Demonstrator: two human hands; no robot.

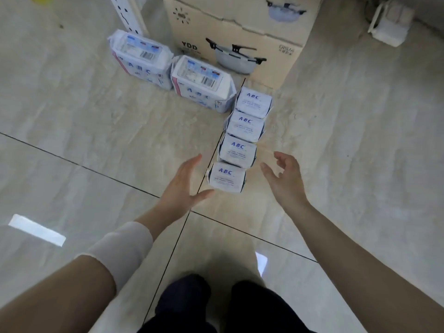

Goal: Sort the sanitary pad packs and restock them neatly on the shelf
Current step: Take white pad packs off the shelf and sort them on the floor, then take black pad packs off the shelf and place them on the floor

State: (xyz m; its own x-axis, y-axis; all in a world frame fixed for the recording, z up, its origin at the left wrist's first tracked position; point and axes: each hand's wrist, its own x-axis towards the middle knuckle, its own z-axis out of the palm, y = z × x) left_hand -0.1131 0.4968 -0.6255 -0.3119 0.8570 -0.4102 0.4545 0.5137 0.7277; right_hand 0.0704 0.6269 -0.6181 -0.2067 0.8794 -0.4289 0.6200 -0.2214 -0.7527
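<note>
Four small packs (237, 150) lie on the floor (72, 116) in front of me, in one row. The long axis of the row goes away from me toward the box (240, 27) and leans a little to the right. Each pack lies across the row, its long side running left to right, and the blue "ABC" print faces up and reads upright from my side. Neighbouring packs touch or overlap slightly. The farthest pack (254, 102) is just beside the corner of the box.

My left hand (183, 186) and my right hand (284, 181) are on the two sides of the nearest pack (227, 176). Both are released, with fingers spread and loosely bent, and they grasp nothing. The right hand is clearly apart from the pack. The left thumb comes close to its near left corner; I cannot tell if it touches.

Two big packs (203, 84) stand side by side, touching, left of the row and in front of the box. Their barcode labels face up. A white post (129, 13) with holes rises behind them. A white sleeve (120, 248) covers part of my left forearm.
</note>
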